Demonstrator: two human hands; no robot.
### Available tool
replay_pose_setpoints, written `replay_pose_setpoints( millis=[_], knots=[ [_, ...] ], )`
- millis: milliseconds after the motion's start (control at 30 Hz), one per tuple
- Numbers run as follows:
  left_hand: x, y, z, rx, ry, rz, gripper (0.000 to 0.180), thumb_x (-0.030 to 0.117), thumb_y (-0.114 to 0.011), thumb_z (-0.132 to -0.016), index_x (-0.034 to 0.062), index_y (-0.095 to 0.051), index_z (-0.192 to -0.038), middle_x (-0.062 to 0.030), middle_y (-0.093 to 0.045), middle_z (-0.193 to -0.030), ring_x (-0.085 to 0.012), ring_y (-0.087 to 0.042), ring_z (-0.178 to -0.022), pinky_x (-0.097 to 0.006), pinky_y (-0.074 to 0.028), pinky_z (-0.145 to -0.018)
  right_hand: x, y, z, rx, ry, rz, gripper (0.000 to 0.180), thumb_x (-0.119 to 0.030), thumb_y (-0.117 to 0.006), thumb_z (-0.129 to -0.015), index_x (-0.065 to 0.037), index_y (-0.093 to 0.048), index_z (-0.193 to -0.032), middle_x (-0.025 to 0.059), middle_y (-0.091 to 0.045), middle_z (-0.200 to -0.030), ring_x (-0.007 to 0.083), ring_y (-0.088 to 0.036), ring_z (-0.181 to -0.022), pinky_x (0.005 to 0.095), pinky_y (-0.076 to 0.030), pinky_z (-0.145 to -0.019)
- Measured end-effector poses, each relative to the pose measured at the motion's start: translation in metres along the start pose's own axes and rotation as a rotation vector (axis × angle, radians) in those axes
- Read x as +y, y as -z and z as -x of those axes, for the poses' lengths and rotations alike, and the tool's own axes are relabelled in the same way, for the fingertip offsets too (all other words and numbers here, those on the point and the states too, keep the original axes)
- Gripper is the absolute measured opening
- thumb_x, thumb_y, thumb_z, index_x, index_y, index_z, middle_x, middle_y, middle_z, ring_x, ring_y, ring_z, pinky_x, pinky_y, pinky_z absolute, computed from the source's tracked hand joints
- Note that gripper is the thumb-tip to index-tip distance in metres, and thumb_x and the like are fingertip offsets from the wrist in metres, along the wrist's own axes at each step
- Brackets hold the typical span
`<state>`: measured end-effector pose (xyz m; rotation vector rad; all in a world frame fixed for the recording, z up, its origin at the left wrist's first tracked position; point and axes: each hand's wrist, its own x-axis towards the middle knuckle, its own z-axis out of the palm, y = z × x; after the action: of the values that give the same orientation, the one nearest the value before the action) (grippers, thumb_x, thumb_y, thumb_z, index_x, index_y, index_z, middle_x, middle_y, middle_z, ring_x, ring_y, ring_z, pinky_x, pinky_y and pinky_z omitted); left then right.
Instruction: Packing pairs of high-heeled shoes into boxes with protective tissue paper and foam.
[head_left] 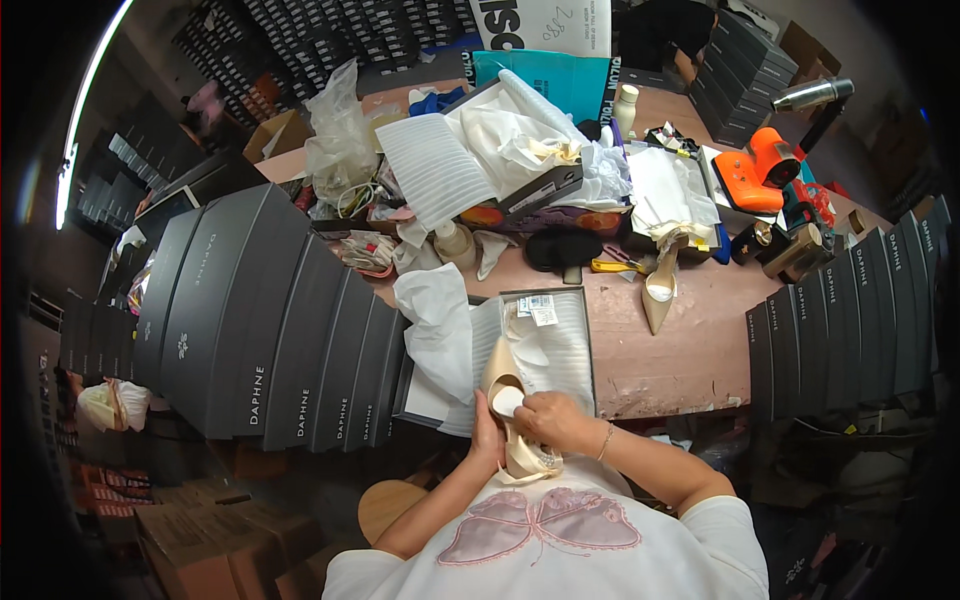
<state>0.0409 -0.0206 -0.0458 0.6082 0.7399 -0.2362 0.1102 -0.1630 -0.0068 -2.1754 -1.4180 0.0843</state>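
At the lower centre of the frame, a person in a white shirt [600,540] with a pink butterfly holds a beige pointed-toe shoe [497,362] between two bare hands. The shoe's long axis runs up the frame with a slight lean left, toe away from the wearer, heel end close to the shirt. The left hand [486,434] grips it along its left side; the right hand [553,420] meets it from the right, fingers curled beside a white insert [508,401] in the opening. Whether those fingers pinch the insert cannot be told; of the two, the right appears better placed to reach it. Just beyond, the toe points over an open grey shoebox [590,350] at centre. Right of centre, a second beige shoe [657,293] lies the opposite way, toe down the frame, well apart from both hands, nearer the right. A paper-filled box [545,190] sits farther back, upper centre.
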Motion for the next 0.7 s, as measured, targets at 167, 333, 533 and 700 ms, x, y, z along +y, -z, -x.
replay_pose_setpoints(
  millis=[167, 333, 533, 700],
  knots=[
    [-0.002, 0.035, -0.008, 0.137, 0.099, 0.06, 0.083, 0.076, -0.024, -0.086, 0.0075, -0.045, -0.129, -0.0094, -0.055, -0.109, -0.0239, -0.057, -0.089, -0.043, -0.05, -0.076, 0.026, 0.028, -0.008, 0.146, -0.477, 0.033, 0.037, -0.017, -0.068, -0.078, 0.002, -0.057, -0.108, 0.0184, -0.062, -0.095, 0.0351, -0.062, -0.085, 0.0401, -0.051, -0.074],
    [0.004, -0.009, 0.01, 0.005, -0.04, 0.095, 0.074, 0.07, -0.029, -0.09, 0.0113, -0.041, -0.133, -0.0087, -0.05, -0.124, -0.0257, -0.053, -0.109, -0.041, -0.047, -0.091, -0.011, 0.003, -0.031, -0.124, -0.356, -0.829, 0.056, -0.04, -0.06, -0.087, 0.008, -0.048, -0.113, 0.0296, -0.055, -0.096, 0.0424, -0.056, -0.086, 0.0407, -0.045, -0.081],
    [0.015, -0.027, 0.021, 0.081, -0.095, 0.039, 0.066, 0.058, -0.028, -0.096, 0.0103, -0.03, -0.141, -0.0089, -0.041, -0.137, -0.0234, -0.046, -0.122, -0.041, -0.041, -0.101, 0.007, -0.066, -0.072, 0.039, -0.488, -0.779, 0.071, -0.053, -0.042, -0.092, 0.017, -0.049, -0.094, 0.0364, -0.05, -0.094, 0.0442, -0.051, -0.089, 0.0456, -0.041, -0.083],
    [0.063, 0.021, -0.038, -0.183, 0.023, -0.094, 0.061, 0.056, -0.037, -0.096, 0.0109, -0.034, -0.138, -0.0115, -0.058, -0.111, -0.0244, -0.06, -0.099, -0.04, -0.052, -0.083, -0.005, -0.011, -0.075, -0.322, -0.456, -0.841, 0.066, -0.047, -0.045, -0.092, 0.015, -0.045, -0.116, 0.0355, -0.046, -0.119, 0.0456, -0.044, -0.114, 0.0428, -0.034, -0.1]
  ],
)
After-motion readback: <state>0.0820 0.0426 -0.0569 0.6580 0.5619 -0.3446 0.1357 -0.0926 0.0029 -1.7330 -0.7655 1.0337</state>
